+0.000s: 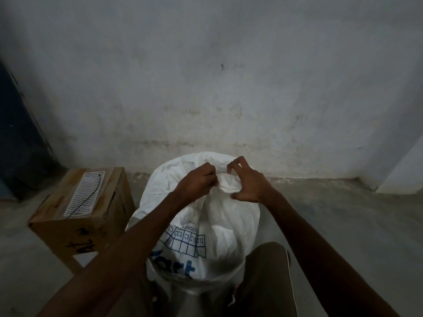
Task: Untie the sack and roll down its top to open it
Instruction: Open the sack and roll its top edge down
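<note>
One white sack (206, 225) stands on the concrete floor (332, 213) close to the wall (229, 76), blue grid print and lettering on its near side. Top fabric is bunched into a gathered neck. Left hand (196, 183) pinches this bunch, fingers curled tight on it. Right hand (248, 181) sits just beside it, fingers curved and spread over the gathered fabric, fingertips touching; firm grip cannot be confirmed. Cardboard box (77, 213) rests left of the sack, a white label on top.

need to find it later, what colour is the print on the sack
Blue print on the white woven plastic sack, head view.
</note>
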Demonstrator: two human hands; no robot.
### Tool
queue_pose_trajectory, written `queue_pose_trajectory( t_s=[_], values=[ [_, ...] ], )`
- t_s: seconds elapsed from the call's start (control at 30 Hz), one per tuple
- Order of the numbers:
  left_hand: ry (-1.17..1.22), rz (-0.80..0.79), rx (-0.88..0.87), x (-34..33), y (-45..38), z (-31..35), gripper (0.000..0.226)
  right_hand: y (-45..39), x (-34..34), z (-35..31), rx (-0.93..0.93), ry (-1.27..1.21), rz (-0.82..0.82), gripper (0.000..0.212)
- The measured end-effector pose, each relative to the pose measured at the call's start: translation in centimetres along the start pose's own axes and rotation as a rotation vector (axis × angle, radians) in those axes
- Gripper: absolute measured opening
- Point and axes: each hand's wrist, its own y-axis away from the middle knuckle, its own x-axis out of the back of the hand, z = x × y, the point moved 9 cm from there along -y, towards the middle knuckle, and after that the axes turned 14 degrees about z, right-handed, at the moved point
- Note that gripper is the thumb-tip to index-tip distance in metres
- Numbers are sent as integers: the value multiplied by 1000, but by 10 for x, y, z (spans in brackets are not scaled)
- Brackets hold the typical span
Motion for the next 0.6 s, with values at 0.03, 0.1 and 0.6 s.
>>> queue_pose_trajectory(
  t_s=[0.03,0.1,0.6],
  values=[
    [-26,5,-58,-3,-1,3,11,-1,-3,3,-25,-49,-52,67],
    [-42,11,-157,-8,-2,10,14,-3,-7,9,-39,-36,-103,61],
    [301,-256,701,-41,62,-57,41,2,-5,13,59,244,199,26]
  ],
)
